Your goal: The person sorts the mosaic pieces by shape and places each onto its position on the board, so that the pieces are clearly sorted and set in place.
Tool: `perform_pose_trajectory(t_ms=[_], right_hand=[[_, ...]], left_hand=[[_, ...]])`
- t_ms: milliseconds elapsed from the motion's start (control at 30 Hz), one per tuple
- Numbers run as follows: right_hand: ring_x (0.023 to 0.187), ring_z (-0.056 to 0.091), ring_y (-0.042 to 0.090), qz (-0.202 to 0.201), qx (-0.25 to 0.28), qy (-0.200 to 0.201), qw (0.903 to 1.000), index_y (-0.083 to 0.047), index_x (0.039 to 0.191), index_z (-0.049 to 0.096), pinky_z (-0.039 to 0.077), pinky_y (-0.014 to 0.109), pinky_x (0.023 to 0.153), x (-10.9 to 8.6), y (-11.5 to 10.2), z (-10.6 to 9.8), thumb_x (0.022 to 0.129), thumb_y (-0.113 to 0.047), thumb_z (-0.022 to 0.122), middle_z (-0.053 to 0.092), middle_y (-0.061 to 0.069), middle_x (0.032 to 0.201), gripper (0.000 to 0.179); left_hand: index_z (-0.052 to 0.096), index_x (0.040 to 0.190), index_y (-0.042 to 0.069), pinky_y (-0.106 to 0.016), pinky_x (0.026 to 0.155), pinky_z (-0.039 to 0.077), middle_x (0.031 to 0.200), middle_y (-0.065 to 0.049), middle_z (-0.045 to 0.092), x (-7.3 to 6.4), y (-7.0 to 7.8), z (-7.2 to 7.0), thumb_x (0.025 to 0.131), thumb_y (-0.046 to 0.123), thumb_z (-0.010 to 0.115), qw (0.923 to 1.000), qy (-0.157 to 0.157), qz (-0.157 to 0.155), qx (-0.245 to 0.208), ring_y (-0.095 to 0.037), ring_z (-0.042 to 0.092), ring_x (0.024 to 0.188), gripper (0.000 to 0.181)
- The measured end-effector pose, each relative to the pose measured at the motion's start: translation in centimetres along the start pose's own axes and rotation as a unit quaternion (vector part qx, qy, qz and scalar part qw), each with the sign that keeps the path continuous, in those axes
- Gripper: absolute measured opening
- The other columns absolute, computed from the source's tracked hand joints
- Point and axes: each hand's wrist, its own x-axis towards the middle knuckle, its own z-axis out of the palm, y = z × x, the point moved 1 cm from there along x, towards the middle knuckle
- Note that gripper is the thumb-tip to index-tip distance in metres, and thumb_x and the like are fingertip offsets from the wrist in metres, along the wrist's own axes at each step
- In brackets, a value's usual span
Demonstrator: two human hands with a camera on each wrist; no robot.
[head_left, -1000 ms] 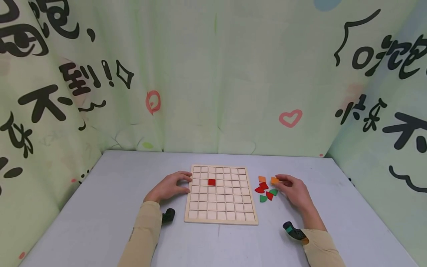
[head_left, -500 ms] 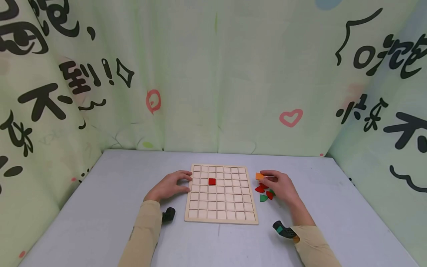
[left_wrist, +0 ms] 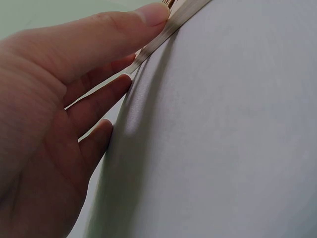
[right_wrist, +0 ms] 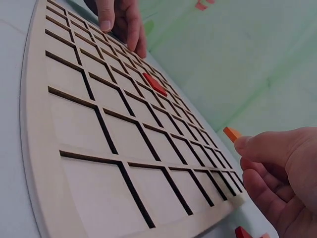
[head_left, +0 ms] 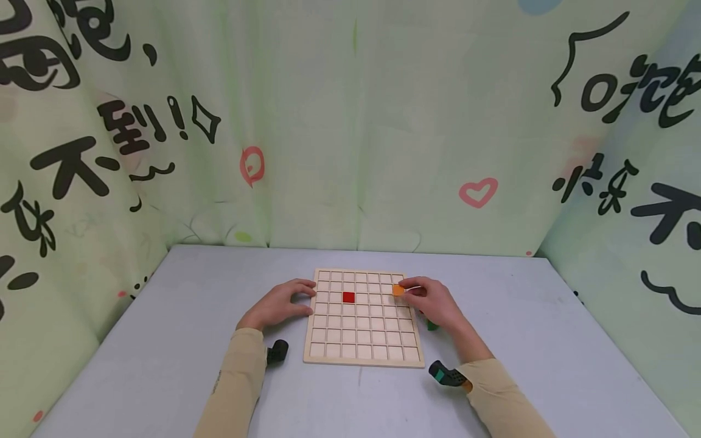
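Observation:
A wooden grid board (head_left: 364, 338) lies on the table, with a red square tile (head_left: 348, 297) set in one of its cells. My right hand (head_left: 436, 302) pinches an orange square tile (head_left: 397, 290) between thumb and fingertips, over the board's far right part. In the right wrist view, that orange tile (right_wrist: 231, 133) juts from the fingertips, tilted above the grid. At the board's left edge is my left hand (head_left: 280, 305), fingers spread and relaxed. The left wrist view shows its thumb and fingers along the wooden edge (left_wrist: 185, 16).
Part of a green piece (head_left: 432, 325) shows right of the board; my right hand covers most of the pieces there. A red piece (right_wrist: 241, 232) appears at the lower edge of the right wrist view. A printed curtain (head_left: 356, 152) stands behind the table.
My right hand has moved left from the loose pieces to over the board, carrying the orange tile. My left hand has stayed at the board's left edge.

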Motion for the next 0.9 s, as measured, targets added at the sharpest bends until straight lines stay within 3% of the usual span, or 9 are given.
perform_pose_trajectory(t_ms=[133,500,900], right_hand=[[0.095,0.063,0.02,-0.024,-0.01,-0.013,0.9996,-0.007,0.119,0.068,0.053,0.035,0.085,0.3,-0.6,0.9,0.089,-0.02,0.073,0.067,0.009,0.114,0.032],[0.092,0.062,0.015,-0.008,0.004,-0.036,0.9993,-0.015,0.116,0.072,0.052,0.03,0.081,0.9,-2.1,2.9,0.087,-0.023,0.075,0.068,0.001,0.111,0.03],[0.091,0.063,0.015,-0.035,-0.013,-0.041,0.9984,-0.012,0.112,0.072,0.055,0.032,0.085,1.7,-3.3,5.0,0.088,-0.015,0.073,0.068,0.001,0.11,0.024]], left_hand=[[0.069,0.115,0.009,-0.041,0.114,0.033,0.141,0.002,0.053,0.0,0.0,0.0,0.083,0.014,0.079,1.0,0.001,0.001,0.0,-0.024,0.039,0.138,0.034],[0.069,0.115,0.01,-0.041,0.114,0.033,0.141,0.003,0.053,0.1,-0.2,0.1,0.082,0.014,0.079,1.0,0.003,0.003,-0.006,-0.024,0.04,0.138,0.034],[0.069,0.115,0.009,-0.041,0.114,0.033,0.14,0.003,0.053,0.1,-0.1,0.1,0.082,0.013,0.079,0.9999,0.006,0.0,-0.012,-0.024,0.039,0.138,0.035]])
